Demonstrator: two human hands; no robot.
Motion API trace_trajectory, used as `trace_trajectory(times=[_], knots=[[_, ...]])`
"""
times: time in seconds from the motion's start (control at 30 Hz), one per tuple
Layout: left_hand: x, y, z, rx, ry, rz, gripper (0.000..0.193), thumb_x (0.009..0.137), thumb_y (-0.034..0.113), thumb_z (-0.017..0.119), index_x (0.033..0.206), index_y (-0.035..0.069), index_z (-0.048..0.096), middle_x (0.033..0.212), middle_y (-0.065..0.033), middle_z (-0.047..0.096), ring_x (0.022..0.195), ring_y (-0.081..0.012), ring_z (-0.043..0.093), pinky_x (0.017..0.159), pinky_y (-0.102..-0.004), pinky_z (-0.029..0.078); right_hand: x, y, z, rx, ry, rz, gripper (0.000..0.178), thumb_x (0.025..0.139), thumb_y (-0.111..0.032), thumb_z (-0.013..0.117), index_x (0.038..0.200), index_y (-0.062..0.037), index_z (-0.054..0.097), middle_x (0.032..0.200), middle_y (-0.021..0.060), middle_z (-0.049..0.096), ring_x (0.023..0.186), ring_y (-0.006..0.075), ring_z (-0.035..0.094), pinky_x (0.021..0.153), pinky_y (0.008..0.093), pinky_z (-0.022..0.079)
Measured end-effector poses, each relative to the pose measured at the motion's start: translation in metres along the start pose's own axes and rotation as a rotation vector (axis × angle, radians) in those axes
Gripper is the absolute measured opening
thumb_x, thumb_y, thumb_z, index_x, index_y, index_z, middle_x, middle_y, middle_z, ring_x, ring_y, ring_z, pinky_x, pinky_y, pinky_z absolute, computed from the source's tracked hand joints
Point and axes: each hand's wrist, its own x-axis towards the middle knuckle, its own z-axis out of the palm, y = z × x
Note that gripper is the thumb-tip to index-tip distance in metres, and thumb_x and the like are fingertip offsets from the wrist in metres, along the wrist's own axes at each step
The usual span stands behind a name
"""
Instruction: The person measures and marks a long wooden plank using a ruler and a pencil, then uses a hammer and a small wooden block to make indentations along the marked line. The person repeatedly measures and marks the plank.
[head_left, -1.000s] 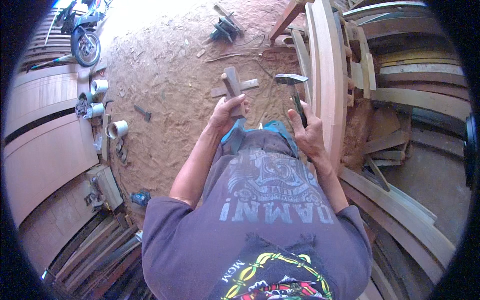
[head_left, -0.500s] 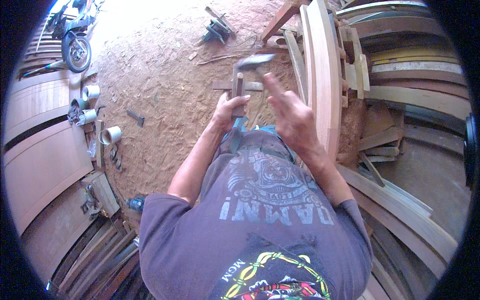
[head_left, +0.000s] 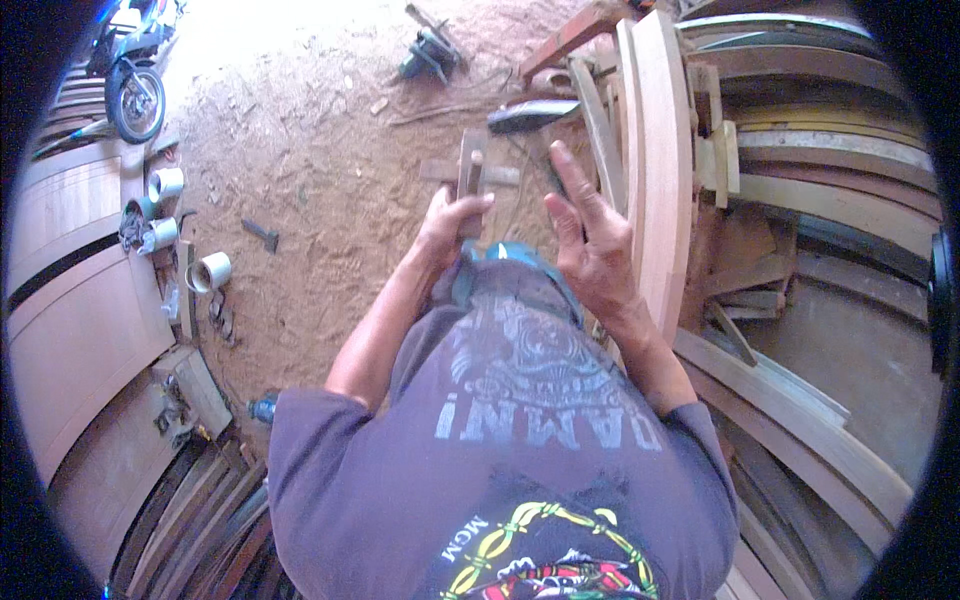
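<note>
A: Head view: left hand point(head_left: 452, 218) is clamped round an upright narrow brown wooden stick point(head_left: 468, 172) at 12 o'clock, just in front of the body. A short wooden crosspiece point(head_left: 436, 171) lies across it.

B: Right hand point(head_left: 590, 245)?

A: At 1 o'clock, fingers spread, palm away from camera. A dark-headed hammer point(head_left: 532, 114) shows just above the fingertips. Can't tell if the hand grips its handle; the handle is hidden.

B: Progress?

A: Looks mid-job. Stick and crosspiece appear set together, but the joint is too small to judge as fixed. Hammer head is apart from the stick, no contact.

B: Surroundings?

A: Sawdust-covered floor point(head_left: 320, 150). Pale curved wooden board point(head_left: 660, 170) standing at 2 o'clock, right beside the right hand. Small white cans point(head_left: 208, 270) at 9 o'clock, well apart.
</note>
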Motion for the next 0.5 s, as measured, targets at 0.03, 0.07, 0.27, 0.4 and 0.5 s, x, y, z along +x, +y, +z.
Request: trace_trajectory(times=[0.03, 0.07, 0.27, 0.4, 0.5], knots=[[0.001, 0.004, -0.004, -0.021, -0.073, 0.020, 0.040, 0.087, 0.021, 0.083, 0.114, 0.007, 0.057, 0.087, -0.0009, 0.065, 0.065, -0.0115, 0.062, 0.061, -0.0286, 0.055, -0.002, -0.003, 0.000, 0.019, 0.012, 0.025, 0.061, 0.100, -0.003, 0.065, 0.158, -0.0141, 0.049, 0.110, 0.0270, 0.073, 0.088, 0.0376, 0.073, 0.077, 0.0449, 0.058], [0.005, 0.008, -0.005, -0.027, -0.132, 0.037, 0.040, 0.088, 0.023, 0.083, 0.114, 0.007, 0.057, 0.087, -0.0009, 0.065, 0.066, -0.0120, 0.063, 0.061, -0.0298, 0.056, -0.003, -0.003, 0.001, 0.007, -0.005, 0.128, 0.058, 0.103, -0.006, 0.063, 0.158, -0.0135, 0.048, 0.104, 0.0216, 0.072, 0.080, 0.0298, 0.068, 0.071, 0.0406, 0.057], [0.008, 0.027, -0.006, -0.276, -0.026, 0.073, 0.038, 0.093, 0.023, 0.078, 0.119, 0.007, 0.055, 0.097, -0.0034, 0.063, 0.085, -0.0150, 0.066, 0.069, -0.0334, 0.059, -0.011, 0.022, 0.010, 0.614, 0.073, 0.915, 0.052, 0.112, -0.018, 0.053, 0.162, -0.0150, 0.041, 0.079, -0.0002, 0.054, 0.057, 0.0046, 0.048, 0.047, 0.0211, 0.043], [0.005, 0.033, -0.002, -0.342, -0.025, 0.102, 0.042, 0.094, 0.022, 0.077, 0.124, 0.006, 0.053, 0.107, -0.0052, 0.062, 0.091, -0.0164, 0.065, 0.071, -0.0335, 0.060, -0.007, 0.041, 0.024, 0.676, 0.151, 0.969, 0.055, 0.112, -0.017, 0.052, 0.165, -0.0168, 0.036, 0.075, -0.0033, 0.052, 0.055, 0.0030, 0.045, 0.044, 0.0193, 0.039], [0.006, 0.035, -0.002, -0.368, -0.027, 0.110, 0.044, 0.094, 0.020, 0.077, 0.127, 0.007, 0.052, 0.108, -0.0051, 0.061, 0.093, -0.0174, 0.066, 0.071, -0.0351, 0.060, -0.006, 0.045, 0.040, 0.729, -0.156, 0.982, 0.058, 0.111, -0.015, 0.054, 0.165, -0.0171, 0.035, 0.076, -0.0042, 0.051, 0.056, 0.0033, 0.046, 0.044, 0.0190, 0.038]])
